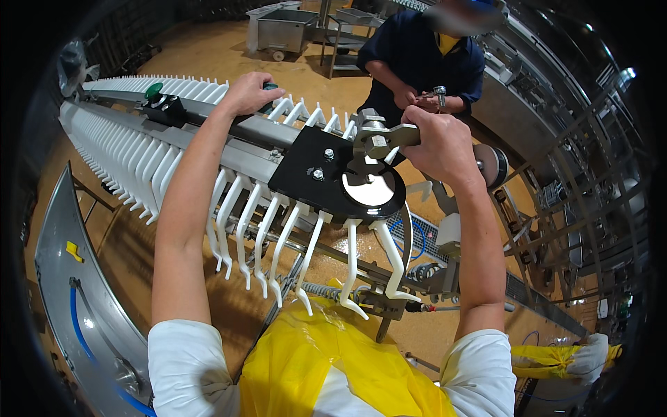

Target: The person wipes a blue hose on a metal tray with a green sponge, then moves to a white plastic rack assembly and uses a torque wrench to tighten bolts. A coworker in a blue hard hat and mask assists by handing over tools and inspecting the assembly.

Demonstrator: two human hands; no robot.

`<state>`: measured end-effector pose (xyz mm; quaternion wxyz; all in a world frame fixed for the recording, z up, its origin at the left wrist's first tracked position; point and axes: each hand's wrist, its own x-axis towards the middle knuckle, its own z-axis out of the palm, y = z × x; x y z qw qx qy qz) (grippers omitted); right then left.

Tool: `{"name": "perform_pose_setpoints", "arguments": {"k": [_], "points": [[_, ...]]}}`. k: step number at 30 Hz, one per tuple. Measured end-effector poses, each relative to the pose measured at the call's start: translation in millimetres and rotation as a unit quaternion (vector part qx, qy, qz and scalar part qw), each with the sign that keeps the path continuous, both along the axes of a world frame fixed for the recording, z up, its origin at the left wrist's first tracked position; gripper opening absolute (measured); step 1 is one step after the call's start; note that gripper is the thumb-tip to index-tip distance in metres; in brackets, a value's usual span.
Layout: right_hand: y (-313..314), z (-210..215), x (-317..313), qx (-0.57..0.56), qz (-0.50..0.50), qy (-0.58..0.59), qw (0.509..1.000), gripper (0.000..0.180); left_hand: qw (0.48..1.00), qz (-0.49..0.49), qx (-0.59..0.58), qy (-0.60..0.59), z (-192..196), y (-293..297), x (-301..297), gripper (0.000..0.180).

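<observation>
Wearing a yellow apron (313, 351) at bottom centre, gripping a steel bracket (398, 135) at upper centre with right hand (445, 142), curling left hand (249, 96) around a green knob (268, 107) at upper centre-left, possibly risking a pinch through bracket slippage.

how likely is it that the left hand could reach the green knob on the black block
Probably yes: the green knob stands clear atop the black block, along the rail from the left hand, and nothing visible blocks the way between.

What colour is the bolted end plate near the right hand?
Black; the end plate shows best in the head view.
</observation>
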<state>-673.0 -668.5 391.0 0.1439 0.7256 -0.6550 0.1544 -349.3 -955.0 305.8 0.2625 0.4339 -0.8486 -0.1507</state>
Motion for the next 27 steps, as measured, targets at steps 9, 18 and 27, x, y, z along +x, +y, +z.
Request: {"name": "perform_pose_setpoints", "arguments": {"k": [9, 18, 27], "points": [[0.5, 1.8, 3.2, -0.003, 0.023, -0.001, 1.000, 0.028, 1.000, -0.003, 0.006, -0.003, -2.7, -4.2, 2.0, 0.047], [-2.6, -3.6, -0.1, -0.022, 0.018, -0.002, 1.000, 0.028, 0.983, 0.149, -0.082, 0.068, -1.9, -23.0, 19.1, 0.048], [-6.8, -7.9, -3.4, -0.064, 0.066, 0.012, 0.996, 0.023, 0.992, 0.006, -0.122, -0.043, -25.0, -64.8, 41.6, 0.045]]}}
